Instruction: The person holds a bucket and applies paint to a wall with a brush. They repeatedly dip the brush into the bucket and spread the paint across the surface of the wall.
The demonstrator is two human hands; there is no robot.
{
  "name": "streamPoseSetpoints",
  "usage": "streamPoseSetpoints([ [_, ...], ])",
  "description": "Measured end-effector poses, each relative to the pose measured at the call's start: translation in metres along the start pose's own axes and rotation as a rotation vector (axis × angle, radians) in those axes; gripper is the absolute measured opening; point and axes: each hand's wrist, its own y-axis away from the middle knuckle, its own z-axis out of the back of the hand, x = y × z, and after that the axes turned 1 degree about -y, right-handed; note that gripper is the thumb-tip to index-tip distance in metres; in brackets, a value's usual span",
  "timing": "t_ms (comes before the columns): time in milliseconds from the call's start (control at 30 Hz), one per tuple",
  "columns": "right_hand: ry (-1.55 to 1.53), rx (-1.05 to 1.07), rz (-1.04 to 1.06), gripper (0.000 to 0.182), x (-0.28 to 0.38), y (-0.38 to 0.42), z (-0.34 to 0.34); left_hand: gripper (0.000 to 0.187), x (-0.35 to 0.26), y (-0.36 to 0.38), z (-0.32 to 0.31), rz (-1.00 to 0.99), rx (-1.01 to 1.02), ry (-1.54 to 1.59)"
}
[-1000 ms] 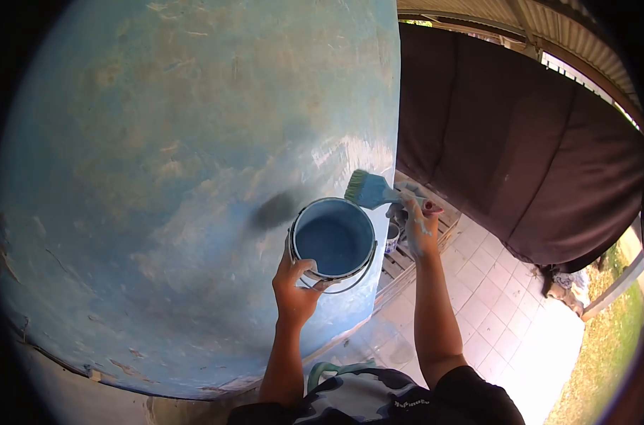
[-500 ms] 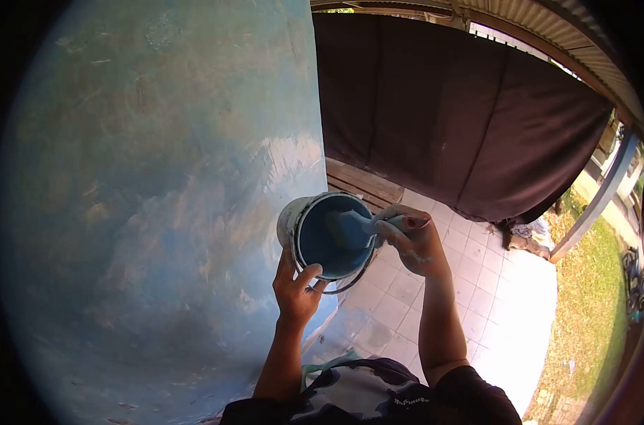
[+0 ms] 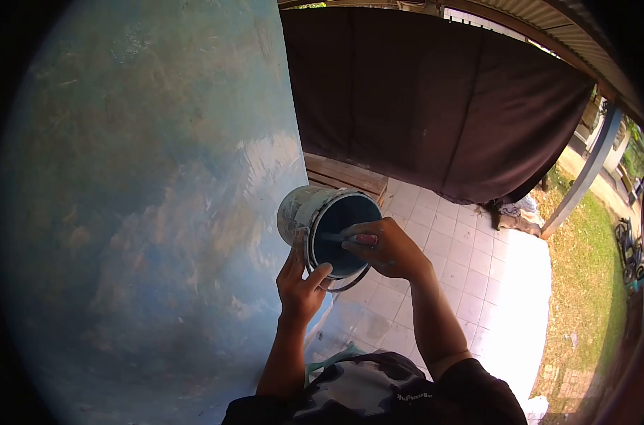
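Note:
My left hand (image 3: 301, 287) grips the near rim of a paint-spattered bucket (image 3: 294, 212), thumb over the edge and fingers along its outside. The bucket tilts so that its mouth faces me, and its inside is coated dark blue. At the mouth my right hand (image 3: 386, 249) is closed around a paintbrush (image 3: 364, 239) with a reddish handle end. The brush points into the bucket; its bristles are in shadow and hard to make out. A thin wire handle (image 3: 350, 283) hangs below the rim.
A large wall (image 3: 159, 212) painted in cloudy blues and greys stands close on my left. Ahead hangs a dark cloth (image 3: 435, 106), with wooden slats (image 3: 347, 173) beneath. Pale tiles (image 3: 435, 262) cover the floor; a post (image 3: 584, 173) and grass (image 3: 577, 304) lie to the right.
My right hand has moved left over the bucket's mouth, taking the brush deeper inside. The bucket has tipped more toward me, and the view has shifted slightly right.

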Motion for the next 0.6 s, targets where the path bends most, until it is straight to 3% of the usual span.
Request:
streamPoseSetpoints([
  [233,-0.035,-0.009,0.117,0.025,-0.002,-0.002,0.0,0.027,-0.004,0.0,0.0,0.004,-0.013,-0.035],
  [333,-0.033,-0.057,0.026,0.022,0.01,0.004,0.003,0.034,-0.01,-0.003,0.013,0.082,-0.027,-0.058],
  [400,-0.333,-0.206,0.028,0.017,0.013,0.005,0.0,0.04,-0.008,-0.004,0.025,0.155,-0.067,-0.022],
  [433,-0.339,-0.181,0.051,0.017,0.013,0.005,0.0,0.046,-0.01,-0.004,0.031,0.216,-0.087,0.031],
  [500,-0.741,-0.277,-0.018,0.017,0.011,0.0,-0.009,0.049,-0.007,0.001,0.044,0.298,-0.121,0.052],
  [533,-0.756,-0.253,0.0,0.017,0.013,-0.002,-0.012,0.053,-0.009,0.002,0.049,0.372,-0.135,0.101],
  [600,-0.803,-0.407,-0.042,0.017,0.02,-0.008,-0.024,0.054,-0.01,0.007,0.065,0.397,-0.162,0.067],
])
